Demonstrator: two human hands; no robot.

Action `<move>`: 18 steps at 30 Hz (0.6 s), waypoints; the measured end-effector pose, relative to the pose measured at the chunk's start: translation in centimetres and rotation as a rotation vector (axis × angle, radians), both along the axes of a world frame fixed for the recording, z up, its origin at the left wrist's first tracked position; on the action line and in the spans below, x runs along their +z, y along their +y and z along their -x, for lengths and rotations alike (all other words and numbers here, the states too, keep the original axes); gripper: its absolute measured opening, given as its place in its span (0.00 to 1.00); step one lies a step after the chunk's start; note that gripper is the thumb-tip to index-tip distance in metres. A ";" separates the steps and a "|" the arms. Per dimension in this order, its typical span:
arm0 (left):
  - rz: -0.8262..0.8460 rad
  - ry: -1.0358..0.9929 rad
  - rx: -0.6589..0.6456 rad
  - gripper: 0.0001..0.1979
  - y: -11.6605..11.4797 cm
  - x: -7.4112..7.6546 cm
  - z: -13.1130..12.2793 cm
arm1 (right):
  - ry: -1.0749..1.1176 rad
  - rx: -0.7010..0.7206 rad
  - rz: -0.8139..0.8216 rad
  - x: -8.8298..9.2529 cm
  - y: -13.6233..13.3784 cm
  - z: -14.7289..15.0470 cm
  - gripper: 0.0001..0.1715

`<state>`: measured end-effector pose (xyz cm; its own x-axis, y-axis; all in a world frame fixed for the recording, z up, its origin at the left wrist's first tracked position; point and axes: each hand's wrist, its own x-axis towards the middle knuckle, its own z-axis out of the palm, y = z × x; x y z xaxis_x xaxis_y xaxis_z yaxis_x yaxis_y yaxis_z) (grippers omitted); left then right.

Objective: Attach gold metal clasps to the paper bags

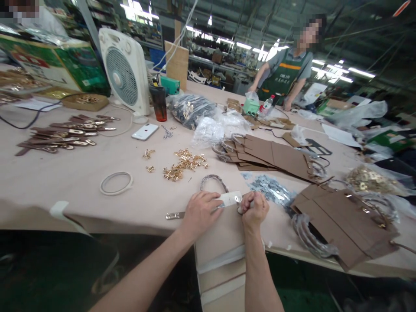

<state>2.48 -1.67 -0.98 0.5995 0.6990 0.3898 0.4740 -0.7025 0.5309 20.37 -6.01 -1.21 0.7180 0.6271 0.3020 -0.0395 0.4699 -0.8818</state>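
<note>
My left hand (202,213) lies flat with its fingers spread over a brown strap piece and the left end of a white card (231,198). A metal-tipped strap end (174,215) sticks out to the left of that hand. At the card's right end my right hand (255,209) is closed in a fist; what it grips is too small to make out. A small metal fitting (238,199) shows on the card beside it. Behind the card curves a wrapped handle loop (214,178). Gold fittings (185,164) lie in a pile beyond, and flat silver pieces (271,189) are right of my right hand.
Brown bag panels (276,154) and more panels with wrapped handles (344,225) lie right. Left are a tape roll (116,183), a phone (144,131), straps (65,134), a cup (159,104) and a fan (125,71). A person in a green apron (282,78) stands across the table.
</note>
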 end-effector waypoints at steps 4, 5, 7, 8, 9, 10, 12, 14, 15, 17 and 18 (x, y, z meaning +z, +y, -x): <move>0.035 -0.004 0.094 0.08 -0.1 0.2 0.5 | -0.026 0.029 -0.002 0.6 0.7 0.4 0.23; 0.049 -0.005 0.112 0.08 -0.1 0.1 0.6 | -0.024 0.027 -0.028 0.9 0.8 0.5 0.22; 0.083 -0.006 0.135 0.08 -0.1 0.0 0.7 | -0.019 0.040 -0.100 1.5 1.0 0.9 0.22; 0.098 -0.005 0.141 0.07 -0.1 0.0 0.7 | -0.017 0.058 -0.134 1.8 1.0 1.1 0.22; 0.111 -0.004 0.145 0.07 -0.1 0.0 0.8 | -0.014 0.083 -0.160 2.1 1.1 1.5 0.22; 0.119 -0.002 0.146 0.07 -0.1 0.0 0.8 | -0.011 0.111 -0.176 2.3 1.1 1.9 0.21; 0.126 0.001 0.146 0.07 -0.2 0.1 0.8 | -0.010 0.154 -0.189 2.4 1.3 2.8 0.21; 0.120 0.007 0.139 0.07 -0.2 0.3 0.9 | -0.012 0.179 -0.192 2.1 1.4 3.8 0.20; 0.115 0.010 0.133 0.07 -0.2 0.4 1.0 | -0.011 0.183 -0.196 1.9 1.4 4.3 0.21; 0.104 0.018 0.121 0.08 -0.2 0.4 1.2 | 0.000 0.183 -0.212 1.5 1.5 5.0 0.21; 0.099 0.022 0.114 0.08 -0.3 0.4 1.2 | 0.007 0.178 -0.222 1.3 1.5 5.2 0.20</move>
